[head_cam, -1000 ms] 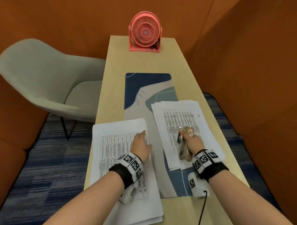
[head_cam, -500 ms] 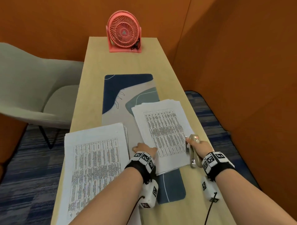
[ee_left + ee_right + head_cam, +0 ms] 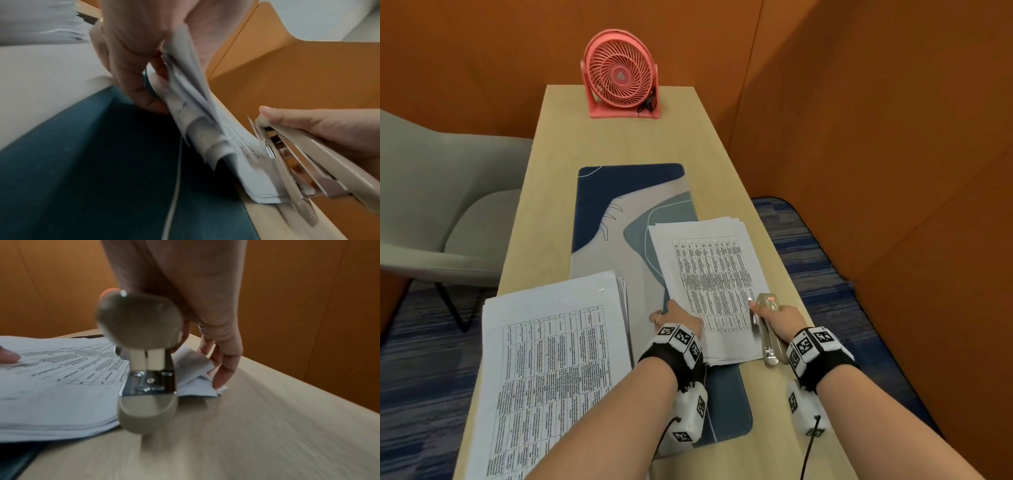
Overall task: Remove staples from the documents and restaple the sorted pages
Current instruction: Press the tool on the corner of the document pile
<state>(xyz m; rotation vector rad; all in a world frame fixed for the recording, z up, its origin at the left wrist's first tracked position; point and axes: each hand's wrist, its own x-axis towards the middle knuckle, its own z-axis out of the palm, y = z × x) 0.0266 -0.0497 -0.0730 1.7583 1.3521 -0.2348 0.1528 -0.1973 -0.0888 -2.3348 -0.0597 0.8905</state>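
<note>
My right hand [image 3: 770, 312] grips a beige stapler [image 3: 766, 330] at the near right edge of the right-hand paper stack [image 3: 709, 274]. In the right wrist view the stapler [image 3: 144, 356] stands against the paper stack [image 3: 61, 379], and my fingers [image 3: 223, 366] touch a folded page corner. My left hand [image 3: 676, 315] holds the stack's near left edge. In the left wrist view my left hand [image 3: 156, 78] pinches and lifts several pages [image 3: 205, 123], with the stapler [image 3: 298, 162] just to their right. A second printed stack [image 3: 551, 359] lies at the near left.
A blue and grey desk mat [image 3: 619, 205] lies under the stacks on a narrow wooden table [image 3: 616, 140]. A pink fan [image 3: 621, 73] stands at the far end. A grey chair [image 3: 431, 222] sits left of the table. Orange walls close in behind and on the right.
My left hand left the left stack and took hold of the right stack's near left edge. My right hand carried the stapler from on top of the right stack to its right edge.
</note>
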